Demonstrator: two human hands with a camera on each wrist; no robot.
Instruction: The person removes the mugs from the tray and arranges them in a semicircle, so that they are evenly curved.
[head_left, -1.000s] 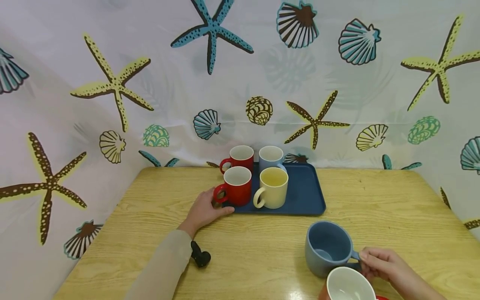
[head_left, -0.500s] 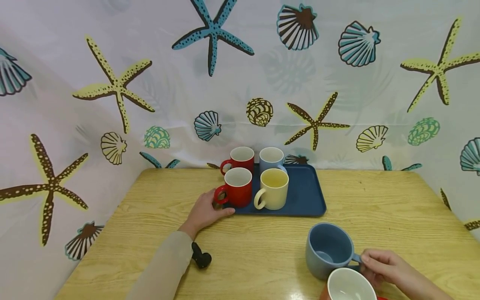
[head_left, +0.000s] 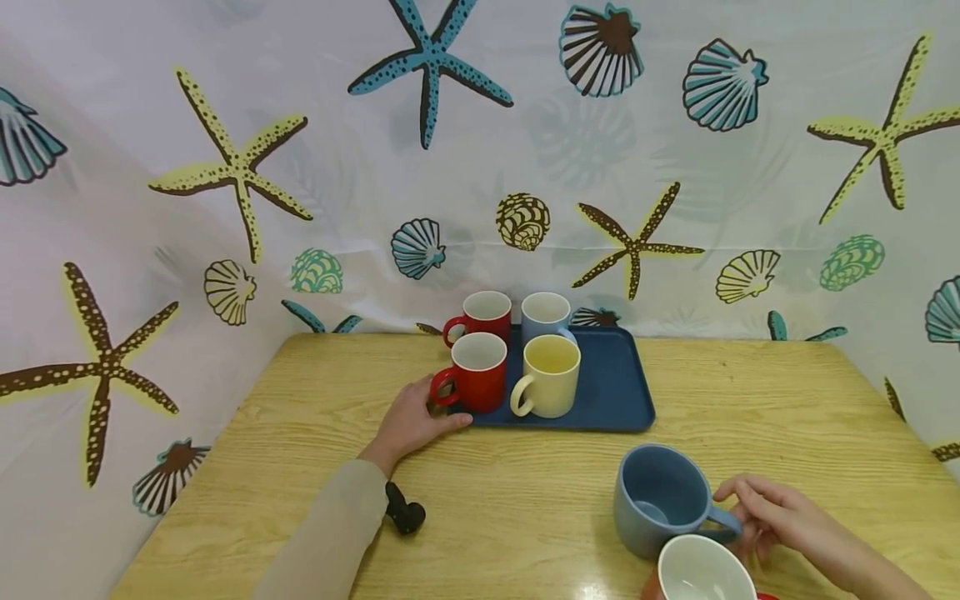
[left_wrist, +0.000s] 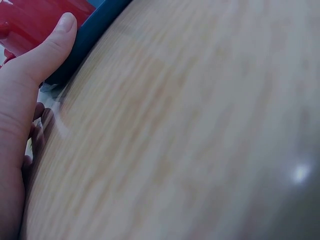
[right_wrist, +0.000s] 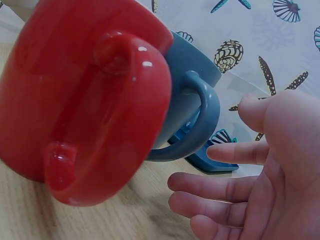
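At the left front corner of a blue tray [head_left: 611, 383], my left hand [head_left: 408, 421] holds the tray's edge, its thumb [left_wrist: 55, 42] along the front rim and its other fingers mostly hidden. Beside it on the tray is a red mug [head_left: 483, 387]. My right hand [head_left: 783, 517] is spread beside the handle [right_wrist: 210, 112] of a large blue-grey mug [head_left: 637, 521], its palm holding nothing. That mug stands on the table, handle pointing right. A red mug with a white inside [head_left: 705, 575] is close in front of it, cut off by the frame's bottom.
Also on the tray are a second red mug [head_left: 487, 312], a light blue mug [head_left: 543, 312] and a cream mug [head_left: 555, 387]. The tray's right side is bare. A black wrist-camera mount [head_left: 405, 510] sits by the left sleeve. A patterned curtain [head_left: 465, 183] hangs behind the wooden table [head_left: 525, 508].
My right hand has let go of the blue-grey mug's handle, its fingers opening and drawing back slightly right. The left hand stays at the tray's corner.
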